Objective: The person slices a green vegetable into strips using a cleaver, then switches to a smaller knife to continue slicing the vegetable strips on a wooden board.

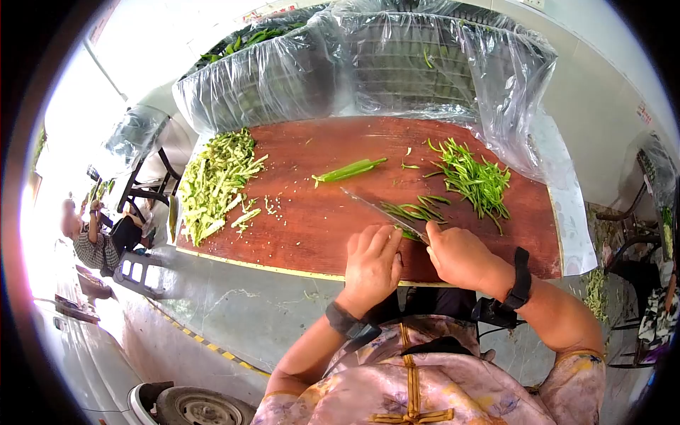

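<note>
My right hand (457, 256) is closed round the handle of a knife (375, 205), whose blade points up and left over the red-brown board. Beside it, my left hand (372, 265) presses its fingers together on the board, against a green pepper (409, 234) mostly hidden by the fingers and blade. Just beyond the blade lie several cut green pepper strips (421, 209). A long green pepper piece (349, 171) rests farther back near the middle. At the right is a heap of thin green pepper strips (476, 178). Pale green pepper cores (219, 185) are heaped at the left.
Clear plastic sheeting (283, 78) covers crates along the back, with green peppers (251, 39) showing at upper left. Seeds are scattered on the board (304, 241). Another person (99, 241) sits at far left near a grey stool (138, 273). A vehicle wheel (202, 407) shows at lower left.
</note>
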`<state>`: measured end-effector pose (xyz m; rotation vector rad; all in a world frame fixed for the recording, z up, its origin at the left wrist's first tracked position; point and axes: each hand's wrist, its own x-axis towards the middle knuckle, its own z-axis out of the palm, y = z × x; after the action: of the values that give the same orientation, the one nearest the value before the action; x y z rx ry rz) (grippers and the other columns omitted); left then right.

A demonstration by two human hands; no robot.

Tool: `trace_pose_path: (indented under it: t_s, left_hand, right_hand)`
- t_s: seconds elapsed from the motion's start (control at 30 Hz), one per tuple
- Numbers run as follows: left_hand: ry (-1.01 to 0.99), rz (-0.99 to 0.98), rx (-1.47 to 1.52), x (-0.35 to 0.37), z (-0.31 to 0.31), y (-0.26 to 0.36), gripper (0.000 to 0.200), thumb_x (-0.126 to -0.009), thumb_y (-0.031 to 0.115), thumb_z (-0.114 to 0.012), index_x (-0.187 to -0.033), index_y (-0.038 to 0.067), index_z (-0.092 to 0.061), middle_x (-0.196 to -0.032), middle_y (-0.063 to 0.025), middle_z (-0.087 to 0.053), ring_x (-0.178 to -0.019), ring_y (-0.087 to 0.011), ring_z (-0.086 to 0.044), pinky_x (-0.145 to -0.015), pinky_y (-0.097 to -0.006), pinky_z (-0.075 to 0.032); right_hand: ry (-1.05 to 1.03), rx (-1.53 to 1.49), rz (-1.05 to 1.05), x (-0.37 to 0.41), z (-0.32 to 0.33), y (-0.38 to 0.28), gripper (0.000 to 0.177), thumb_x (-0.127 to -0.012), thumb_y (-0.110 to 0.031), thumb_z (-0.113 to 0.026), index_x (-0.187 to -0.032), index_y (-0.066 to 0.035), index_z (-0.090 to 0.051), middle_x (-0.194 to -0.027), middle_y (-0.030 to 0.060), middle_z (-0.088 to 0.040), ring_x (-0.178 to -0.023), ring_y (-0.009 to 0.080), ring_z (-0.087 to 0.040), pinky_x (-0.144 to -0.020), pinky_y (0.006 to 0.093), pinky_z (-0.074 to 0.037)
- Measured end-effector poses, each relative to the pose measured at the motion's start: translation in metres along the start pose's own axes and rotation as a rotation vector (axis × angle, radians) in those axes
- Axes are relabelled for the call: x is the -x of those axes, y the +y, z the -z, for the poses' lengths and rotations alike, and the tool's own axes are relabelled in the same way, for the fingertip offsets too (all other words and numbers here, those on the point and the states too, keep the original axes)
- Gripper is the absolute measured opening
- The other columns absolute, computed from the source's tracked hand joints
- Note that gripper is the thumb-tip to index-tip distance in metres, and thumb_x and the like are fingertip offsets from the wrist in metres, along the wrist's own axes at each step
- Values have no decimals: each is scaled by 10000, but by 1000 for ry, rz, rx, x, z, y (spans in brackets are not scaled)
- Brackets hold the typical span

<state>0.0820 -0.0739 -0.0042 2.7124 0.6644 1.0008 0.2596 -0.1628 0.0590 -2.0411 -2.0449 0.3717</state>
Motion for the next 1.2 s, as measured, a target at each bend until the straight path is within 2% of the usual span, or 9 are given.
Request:
trace_pose_path:
  t_s: [0.23,0.3,0.43,0.63,0.73,0.87,0.97,1.03,1.2]
  left_hand:
    - [-52,-12,8,-2,-2,-3,360,-786,104,-626,-1130,1,-643,-1181,-129,-610,-1157,-330,-532,-974,-471,-390]
    - [-61,-4,13,-3,-2,-2,358,-783,102,-625,-1126,-1,-646,-1176,-130,-612,-1159,-328,-532,-974,-471,-390]
    - [-90,0,20,-6,1,-1,373,-774,98,-626,-1133,-2,-650,-1161,-130,-616,-1163,-325,-531,-976,-472,-392]
    - [-72,-15,16,-5,0,-3,375,-766,87,-629,-1131,3,-657,-1151,-124,-613,-1161,-325,-539,-990,-476,-394]
    - [-44,-23,-9,-4,1,-1,366,-770,77,-631,-1128,8,-660,-1148,-123,-615,-1160,-324,-545,-994,-473,-394]
    - [-64,-49,-11,-2,-2,-3,353,-786,81,-632,-1130,8,-660,-1153,-124,-621,-1168,-321,-545,-999,-472,-394]
    - [-45,-44,4,0,-4,-3,339,-804,91,-628,-1132,14,-662,-1157,-125,-627,-1173,-321,-545,-999,-474,-396]
    - [-44,-41,2,-1,-3,-2,325,-810,90,-627,-1125,23,-666,-1159,-125,-632,-1171,-320,-548,-995,-473,-398]
    - [-37,-58,-8,-2,-1,-1,318,-798,83,-628,-1108,29,-674,-1130,-121,-631,-1153,-317,-553,-987,-468,-402]
  right_hand:
    - [-40,-28,-10,-2,6,-1,347,-914,-131,-569,-1118,135,-479,-679,257,-627,-647,440,-629,-597,526,-492]
    - [-20,-32,-22,-1,7,-3,167,-862,-63,-566,-970,35,-485,-690,237,-642,-654,428,-655,-574,529,-523]
    - [-67,-35,-33,-6,7,-3,162,-868,-69,-562,-969,31,-486,-685,234,-641,-638,425,-654,-549,522,-519]
    - [35,-46,63,-33,-7,-1,183,-892,-108,-558,-993,30,-494,-685,243,-642,-643,431,-654,-553,525,-518]
    - [152,-34,-7,-25,-10,18,336,-921,-152,-592,-1143,68,-471,-671,250,-616,-639,454,-617,-564,538,-474]
    - [325,-65,-98,-12,-9,34,274,-924,-148,-599,-1065,43,-461,-676,245,-615,-641,455,-612,-561,545,-461]
    - [274,-74,-128,14,3,14,238,-926,-144,-599,-1003,21,-446,-672,238,-612,-639,448,-613,-561,545,-458]
    - [139,-55,-92,26,4,7,222,-928,-139,-597,-987,8,-442,-666,228,-610,-640,442,-615,-562,542,-459]
    - [75,-42,-61,38,-3,2,203,-929,-130,-590,-981,3,-446,-640,206,-605,-620,424,-617,-553,528,-469]
